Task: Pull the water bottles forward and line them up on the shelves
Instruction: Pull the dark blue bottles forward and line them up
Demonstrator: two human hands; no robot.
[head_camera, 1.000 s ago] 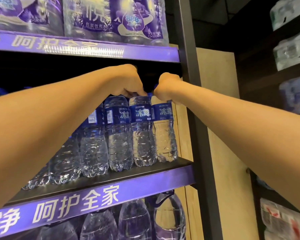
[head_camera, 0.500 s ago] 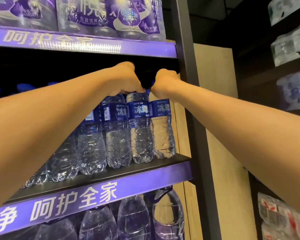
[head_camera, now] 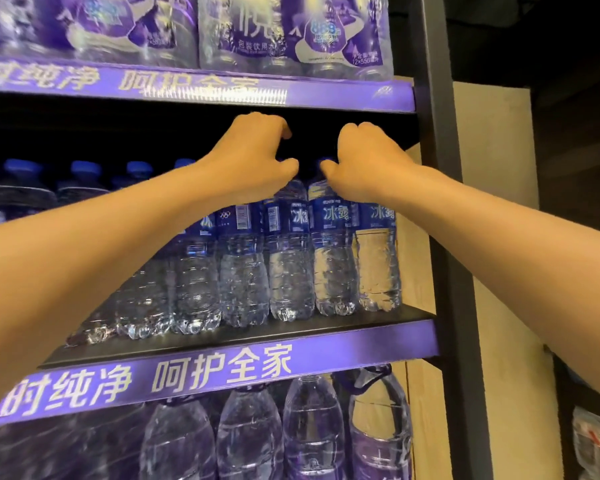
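Note:
A row of clear water bottles (head_camera: 288, 258) with blue labels and blue caps stands along the front of the middle shelf (head_camera: 243, 337), at its right end. My left hand (head_camera: 257, 157) curls over the bottle tops left of centre. My right hand (head_camera: 364, 161) curls over the tops of the two rightmost bottles (head_camera: 378, 258). Both hands hide the caps under them, so I cannot see which necks the fingers hold. More blue-capped bottles (head_camera: 84, 171) stand further back at the left in shadow.
Shrink-wrapped bottle packs (head_camera: 291, 32) fill the shelf above. Large water jugs (head_camera: 312, 427) stand on the shelf below. A dark metal upright (head_camera: 440, 202) and a wooden side panel (head_camera: 492, 237) bound the shelf at the right. Another rack with wrapped packs (head_camera: 596, 441) is at far right.
My view has swung left and the hands sit a little further apart over the bottle tops. Another bottle now shows at the front of the row.

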